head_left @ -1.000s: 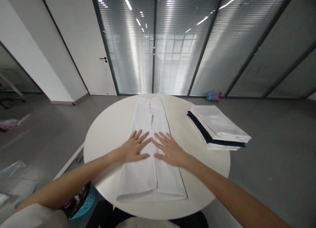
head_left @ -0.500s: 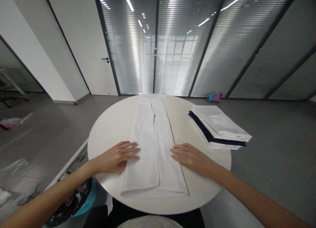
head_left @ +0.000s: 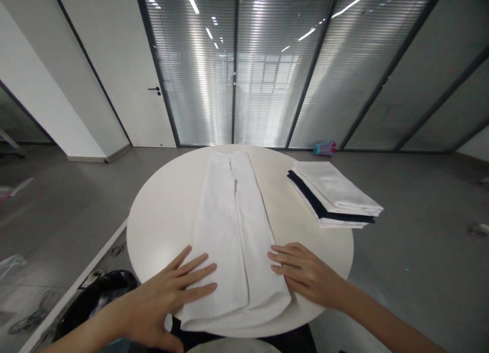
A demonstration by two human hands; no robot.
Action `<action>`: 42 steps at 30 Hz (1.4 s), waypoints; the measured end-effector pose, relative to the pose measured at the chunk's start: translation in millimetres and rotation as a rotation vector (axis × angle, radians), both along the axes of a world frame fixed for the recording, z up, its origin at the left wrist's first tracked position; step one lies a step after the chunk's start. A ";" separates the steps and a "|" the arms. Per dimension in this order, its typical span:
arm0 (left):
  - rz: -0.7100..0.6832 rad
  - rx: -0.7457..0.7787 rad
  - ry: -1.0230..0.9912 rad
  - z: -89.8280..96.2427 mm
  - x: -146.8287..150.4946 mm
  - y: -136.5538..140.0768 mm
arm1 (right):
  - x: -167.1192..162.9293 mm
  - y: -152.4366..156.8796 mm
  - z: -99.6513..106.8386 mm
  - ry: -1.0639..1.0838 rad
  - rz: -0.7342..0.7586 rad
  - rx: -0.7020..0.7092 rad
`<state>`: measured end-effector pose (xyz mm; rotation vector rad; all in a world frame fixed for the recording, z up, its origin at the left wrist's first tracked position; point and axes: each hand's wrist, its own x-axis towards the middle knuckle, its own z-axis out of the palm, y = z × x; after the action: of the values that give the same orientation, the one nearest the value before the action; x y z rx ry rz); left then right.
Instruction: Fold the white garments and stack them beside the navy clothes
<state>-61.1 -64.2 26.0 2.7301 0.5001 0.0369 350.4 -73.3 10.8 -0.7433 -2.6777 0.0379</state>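
Note:
A long piece of white cloth (head_left: 221, 225), its two sides folded in to meet along a middle seam, lies flat on a round white table (head_left: 160, 205). My left hand (head_left: 179, 287) rests on its lower left part with fingers spread. On the lower right edge lies my right hand (head_left: 301, 269), fingers stretched flat over the fabric and thumb side low. The cloth's near end curves close to the front rim of the table. Neither hand grips the fabric visibly.
A stack of folded cloths (head_left: 336, 192), white with one dark blue layer, sits at the table's right edge and overhangs it. A bin with a black bag (head_left: 103, 292) stands at lower left. A blue and pink object (head_left: 324, 148) lies on the floor by the glass wall.
Both hands have slid nearer to me along the cloth, and the left fingers have spread wider. The cloth's near end has shifted slightly toward the front rim. The view has turned a little.

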 end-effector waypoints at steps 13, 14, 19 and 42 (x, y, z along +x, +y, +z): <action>0.099 -0.032 -0.209 -8.4 1.2 31.7 | -23.0 16.6 1.5 0.392 -0.414 -0.194; 0.163 -0.137 -0.254 -7.5 4.6 39.1 | -25.1 24.3 5.3 0.411 -0.439 -0.239; 0.748 -0.830 -0.462 1.3 26.6 95.7 | -41.4 89.8 17.2 0.570 -0.673 -0.328; 0.868 -0.723 -0.538 -20.4 34.1 110.5 | -52.5 76.7 -14.9 -0.002 -0.896 -0.230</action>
<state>-27.0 46.3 5.6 1.5557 1.1900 0.6446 297.8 3.4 -4.1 -1.9244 -2.1217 0.1136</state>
